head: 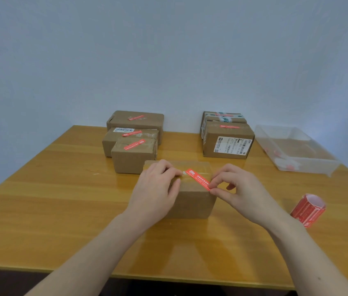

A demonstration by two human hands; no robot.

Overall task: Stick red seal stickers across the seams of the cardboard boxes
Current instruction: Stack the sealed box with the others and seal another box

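I am seeing three sealed boxes [134, 137] sitting at the far left of the wooden table [40, 199], each wearing a red strip. My left hand [158, 189] is resting on the near cardboard box [190, 201], fingers curled over its top edge and thumb lying down its front face. The red seal sticker [197, 179] is lying diagonally across that box's taped seam. My right hand [237, 190] is pinching the sticker's near end between thumb and forefinger, the other fingers loosely curled. Two more boxes [227, 135] are standing behind. A sticker roll [308, 209] is lying near the right edge, beside a clear plastic tray [297, 154].
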